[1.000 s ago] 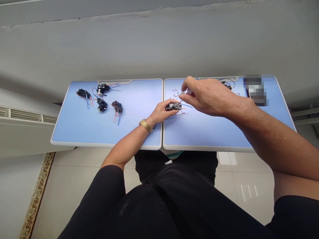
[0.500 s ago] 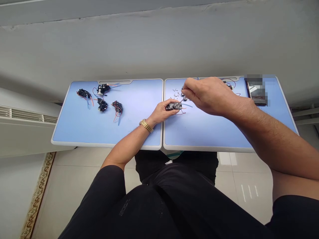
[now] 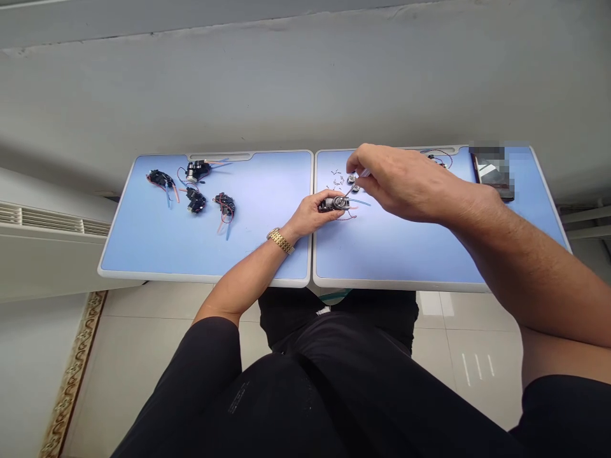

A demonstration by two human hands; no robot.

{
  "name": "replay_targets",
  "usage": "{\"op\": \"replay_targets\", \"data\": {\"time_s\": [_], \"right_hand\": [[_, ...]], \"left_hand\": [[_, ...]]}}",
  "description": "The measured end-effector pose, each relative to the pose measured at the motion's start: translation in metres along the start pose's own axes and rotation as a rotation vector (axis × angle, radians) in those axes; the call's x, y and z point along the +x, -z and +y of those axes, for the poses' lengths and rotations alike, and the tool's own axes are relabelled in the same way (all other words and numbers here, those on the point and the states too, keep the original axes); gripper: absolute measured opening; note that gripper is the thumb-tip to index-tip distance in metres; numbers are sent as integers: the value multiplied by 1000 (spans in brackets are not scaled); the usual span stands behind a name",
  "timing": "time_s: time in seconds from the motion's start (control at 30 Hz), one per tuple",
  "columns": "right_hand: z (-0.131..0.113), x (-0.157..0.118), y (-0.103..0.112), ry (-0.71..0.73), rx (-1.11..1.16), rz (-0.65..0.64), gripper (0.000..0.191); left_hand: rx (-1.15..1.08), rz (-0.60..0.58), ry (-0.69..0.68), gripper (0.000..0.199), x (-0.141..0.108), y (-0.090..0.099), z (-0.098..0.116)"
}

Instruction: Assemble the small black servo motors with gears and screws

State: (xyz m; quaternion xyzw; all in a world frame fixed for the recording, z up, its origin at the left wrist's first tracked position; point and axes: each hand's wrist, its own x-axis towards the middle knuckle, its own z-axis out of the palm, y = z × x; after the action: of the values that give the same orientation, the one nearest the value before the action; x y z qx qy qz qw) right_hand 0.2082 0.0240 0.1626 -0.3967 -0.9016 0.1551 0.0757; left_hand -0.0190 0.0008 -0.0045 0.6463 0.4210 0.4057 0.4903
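Observation:
My left hand (image 3: 315,213) grips a small black motor assembly (image 3: 328,204) on the right-hand tabletop, thumb and fingers on its two sides. A round metal disc (image 3: 339,202) faces up at its right end, and a blue tube and thin wires stick out to the right. In my right hand (image 3: 386,181) is a screwdriver (image 3: 351,189), held at a slant with its tip at the disc. Just behind lie loose small screws (image 3: 338,180) and a pair of round metal parts (image 3: 354,184), partly hidden by my right fingers.
Several similar black assemblies with wires and tubes, one a black unit (image 3: 196,200), lie on the left tabletop (image 3: 267,191). Beyond my right hand sits another wired part (image 3: 436,161). A dark phone-like device (image 3: 494,178) rests at the far right. A wall stands behind the tables.
My right hand has shifted and turned slightly, uncovering more of the screwdriver and the round metal parts. My left hand keeps its hold on the motor assembly.

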Motion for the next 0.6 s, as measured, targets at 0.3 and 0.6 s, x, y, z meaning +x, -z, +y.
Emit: {"op": "replay_targets", "data": {"time_s": [0.3, 0.6], "right_hand": [[0, 1, 0, -45, -79, -2, 35], [-3, 1, -2, -127, -86, 27, 35]], "left_hand": [[0, -5, 8, 44, 0, 0, 0], [-2, -5, -3, 42, 0, 0, -1]]}}
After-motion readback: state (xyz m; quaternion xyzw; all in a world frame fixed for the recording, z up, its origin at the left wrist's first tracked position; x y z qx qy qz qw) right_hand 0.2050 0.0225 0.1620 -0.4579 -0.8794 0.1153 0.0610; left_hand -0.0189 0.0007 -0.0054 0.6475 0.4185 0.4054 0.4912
